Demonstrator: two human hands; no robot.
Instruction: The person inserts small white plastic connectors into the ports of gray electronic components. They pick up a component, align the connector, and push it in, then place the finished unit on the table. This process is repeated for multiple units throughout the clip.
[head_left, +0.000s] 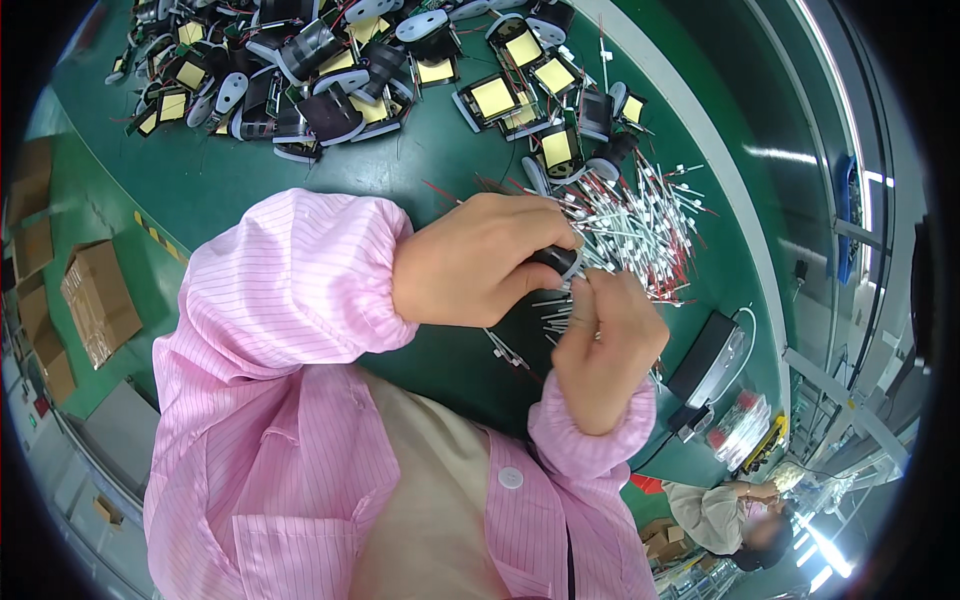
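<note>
Green tabletop (420, 150) spreads beneath. Black-and-grey units (333, 113) with yellow pads (494, 98) heap up at eleven o'clock; white-and-red wires (640, 235) pile at two. Near the dial's centre, the left hand (485, 258) grips a small dark piece (556, 261); the right hand (610, 335) meets it at four, its own clamping impossible to tell.

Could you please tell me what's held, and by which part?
The left hand holds a rounded, black, grey-rimmed piece by its body; the right hand's hold is hidden.

No words, labels, numbers or signs are legible on anything in this view.
</note>
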